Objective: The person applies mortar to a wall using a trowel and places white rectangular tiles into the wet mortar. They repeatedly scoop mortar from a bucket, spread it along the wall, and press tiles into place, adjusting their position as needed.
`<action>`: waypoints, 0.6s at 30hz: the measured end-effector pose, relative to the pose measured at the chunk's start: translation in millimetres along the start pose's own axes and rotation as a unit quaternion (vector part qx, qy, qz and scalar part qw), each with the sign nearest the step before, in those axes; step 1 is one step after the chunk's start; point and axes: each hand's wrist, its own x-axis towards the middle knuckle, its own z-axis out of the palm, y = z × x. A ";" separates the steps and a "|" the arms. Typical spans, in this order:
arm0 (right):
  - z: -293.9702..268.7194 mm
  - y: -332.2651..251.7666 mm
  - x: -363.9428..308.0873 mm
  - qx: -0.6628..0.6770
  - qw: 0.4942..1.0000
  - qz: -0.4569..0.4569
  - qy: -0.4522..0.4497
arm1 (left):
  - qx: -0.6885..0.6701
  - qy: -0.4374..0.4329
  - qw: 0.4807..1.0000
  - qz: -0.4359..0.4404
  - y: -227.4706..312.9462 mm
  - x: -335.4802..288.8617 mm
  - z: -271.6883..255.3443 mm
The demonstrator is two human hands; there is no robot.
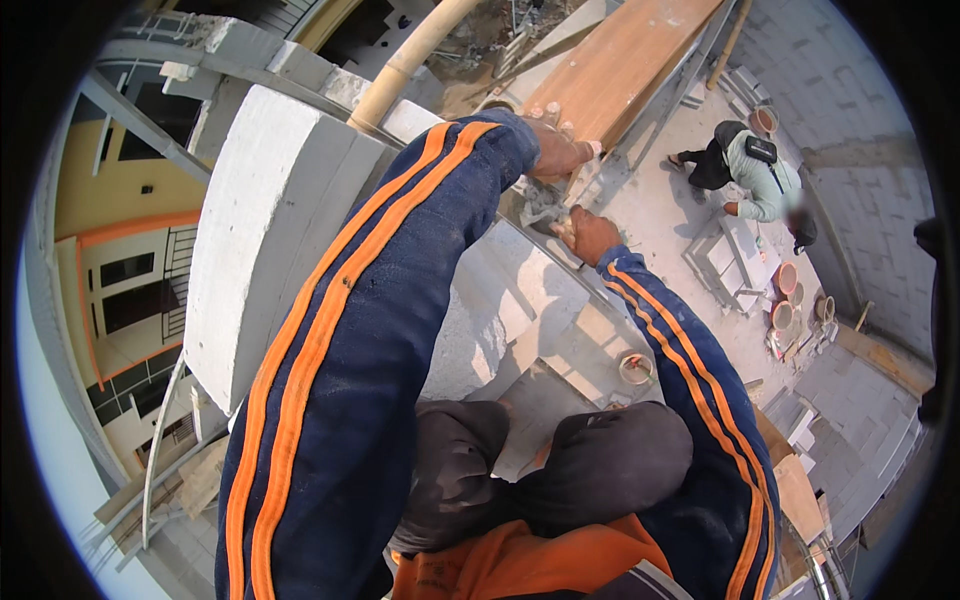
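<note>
My left hand [558, 148] rests on the near end of a long brown wooden board [625, 65]. Its fingers are spread over the surface, and the thumb reaches toward the right edge. Just below and to the right, my right hand [592, 237] is closed; whatever its fingers hold is hidden. Beside those fingers lies a grey, crumpled or lumpy mass [542, 208], too unclear to name. White block masonry [265, 225] stands close to my left arm, below a thick bamboo pole [415, 62].
Far below at right, a person [755, 170] bends over pale blocks [735, 260]. Several buckets [785, 290] stand nearby, and another bucket [635, 369] sits below my right forearm. A grey block wall [850, 70] rises at right. A yellow building [85, 190] is on the left.
</note>
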 end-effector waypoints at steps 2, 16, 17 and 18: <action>0.9 3.3 -1.0 -0.012 1.000 0.016 0.000 | 0.025 0.004 0.999 0.042 -3.7 1.2 6.3; -1.2 -0.2 3.5 -0.009 0.999 -0.032 -0.033 | -0.030 -0.044 0.998 0.027 5.6 -7.9 -14.6; -0.1 1.1 1.2 -0.021 1.000 -0.009 0.010 | -0.034 -0.058 0.997 0.027 1.8 -4.9 -14.5; -3.5 4.5 6.6 -0.027 1.000 0.006 0.015 | -0.038 -0.055 0.998 0.019 -3.7 -4.0 -13.6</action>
